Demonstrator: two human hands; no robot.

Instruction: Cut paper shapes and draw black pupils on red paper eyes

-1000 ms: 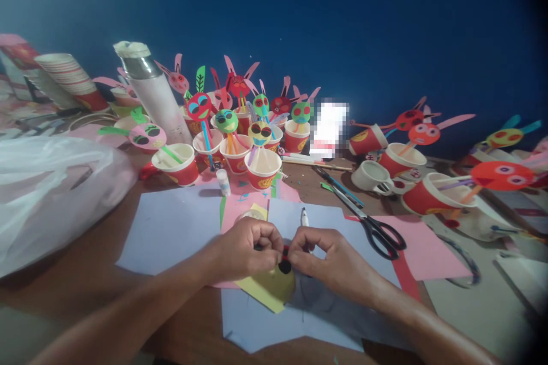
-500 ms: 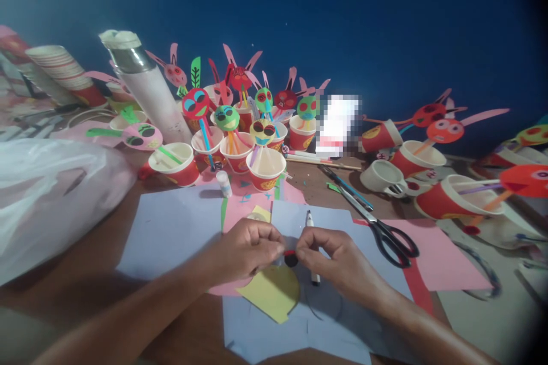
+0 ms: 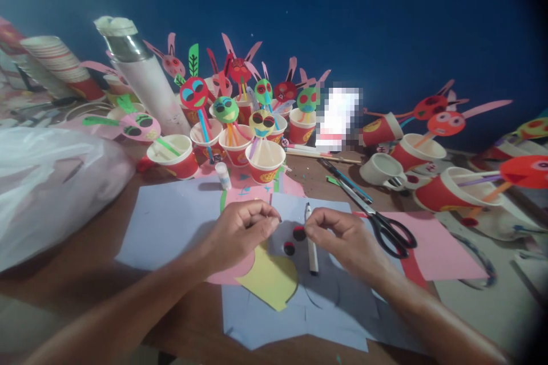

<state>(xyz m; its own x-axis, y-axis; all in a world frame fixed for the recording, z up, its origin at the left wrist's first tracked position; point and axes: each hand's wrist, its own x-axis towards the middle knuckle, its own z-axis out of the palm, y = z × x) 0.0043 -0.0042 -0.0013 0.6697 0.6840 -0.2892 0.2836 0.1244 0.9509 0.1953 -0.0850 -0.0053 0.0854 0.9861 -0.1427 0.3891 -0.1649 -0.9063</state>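
Note:
My right hand (image 3: 340, 239) pinches the edge of a small red-and-black paper disc (image 3: 299, 232) over the blue paper (image 3: 280, 236). A second red-and-black paper disc (image 3: 289, 248) lies on that paper, just below and left of the first. Thumb and fingers of my left hand (image 3: 246, 231) are pressed together, with a tiny dark speck at their tips that is too small to name. A capped-looking white marker (image 3: 313, 251) lies beside my right fingertips. Yellow paper (image 3: 272, 282) with a curved cut edge rests below, between my hands.
Black-handled scissors (image 3: 389, 231) lie right, partly over pink paper (image 3: 449, 248). Paper cups (image 3: 265, 164) with straw-and-paper figures stand behind, near a small glue bottle (image 3: 223, 175). A white flask (image 3: 149, 88), a plastic bag (image 3: 55, 188) and a mug (image 3: 382, 171) surround the area.
My hands, earlier close together at a red piece, have moved apart. The right one now holds a disc alone, and the second disc shows fully on the blue paper.

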